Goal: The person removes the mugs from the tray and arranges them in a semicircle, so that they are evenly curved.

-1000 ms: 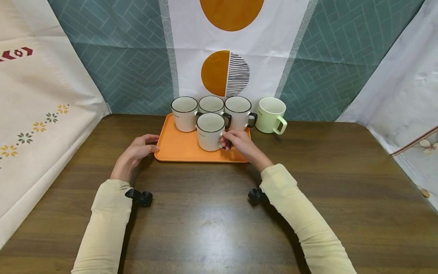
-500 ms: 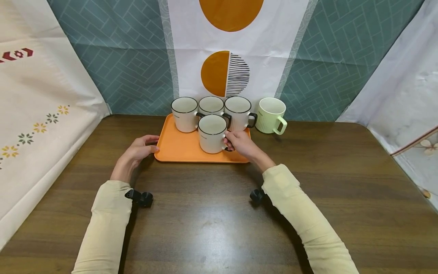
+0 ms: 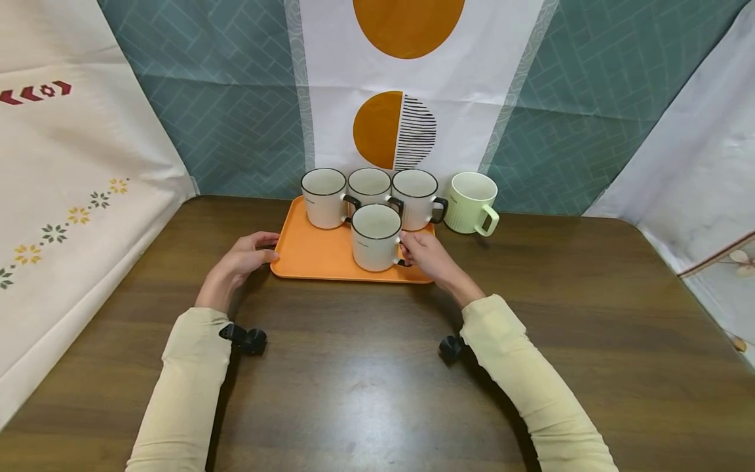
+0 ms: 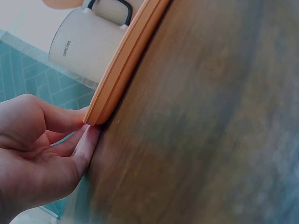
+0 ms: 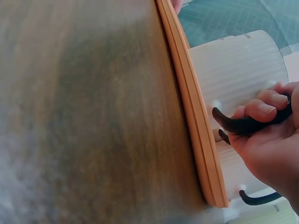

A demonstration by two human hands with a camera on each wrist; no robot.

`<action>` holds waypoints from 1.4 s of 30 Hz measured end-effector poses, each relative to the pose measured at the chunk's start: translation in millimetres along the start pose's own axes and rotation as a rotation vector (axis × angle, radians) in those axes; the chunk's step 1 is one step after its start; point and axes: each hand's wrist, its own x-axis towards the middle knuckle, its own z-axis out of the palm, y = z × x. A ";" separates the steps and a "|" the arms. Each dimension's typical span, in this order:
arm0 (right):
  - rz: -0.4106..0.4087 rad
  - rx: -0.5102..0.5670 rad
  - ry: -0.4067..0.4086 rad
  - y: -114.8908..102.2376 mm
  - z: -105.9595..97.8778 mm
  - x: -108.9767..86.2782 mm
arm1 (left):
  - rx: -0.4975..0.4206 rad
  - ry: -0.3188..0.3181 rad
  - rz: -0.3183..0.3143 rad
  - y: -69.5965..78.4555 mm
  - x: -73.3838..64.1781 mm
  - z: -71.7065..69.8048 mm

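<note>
Left cloth (image 3: 88, 151): one, white; six small flowers climbed it in a slanting line, three yellow and three green, the lowest cut off at the edge of view.
Left sleeve (image 3: 183, 387): one, pale yellow, with one black device at the cuff.
Left hand (image 3: 243, 257): one, narrow; its thumb and fingers pinched the left edge of the orange tray (image 3: 312, 252).
Tray position: one tray, flat on the bench (image 3: 354, 380), its left part bare.
Left back mug (image 3: 323, 211): first of three in a row along the tray's back, upright.
Middle back mug (image 3: 369, 183): second of the three, partly hidden.
Front mug (image 3: 376, 248): one, upright over the tray's front part, before the row; whether its base touched the tray could not be told.
Right back mug (image 3: 411, 208): third of the row, upright.
Right hand (image 3: 433, 255): one, its fingers curled round the front mug's black handle.
Green mug (image 3: 466, 211): one, pale, upright on the bench just beside the tray, its handle to the right.
Mug count: five, four of them white with black rims and four black handles.
Right cloth (image 3: 696, 170): one, white, at the far right.
</note>
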 end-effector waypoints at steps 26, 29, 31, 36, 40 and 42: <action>-0.051 0.143 0.143 -59.3 -37.8 -9.4 | -0.005 -0.008 -0.011 5.9 0.6 -5.8; -0.074 0.166 0.178 -66.5 -46.9 -10.6 | -0.005 -0.010 -0.008 6.9 1.5 -5.6; -0.098 0.197 0.202 -70.2 -53.1 -11.3 | -0.004 -0.010 -0.006 7.2 1.8 -5.7; -0.157 0.288 0.222 -78.0 -71.3 -14.1 | -0.006 -0.009 -0.008 5.6 0.5 -5.1; -0.163 0.362 0.229 -84.3 -88.0 -18.1 | -0.022 -0.015 -0.008 1.5 -0.3 -3.3; -0.154 0.399 0.244 -87.3 -96.4 -20.1 | -0.022 -0.019 -0.009 -1.3 -0.8 -2.5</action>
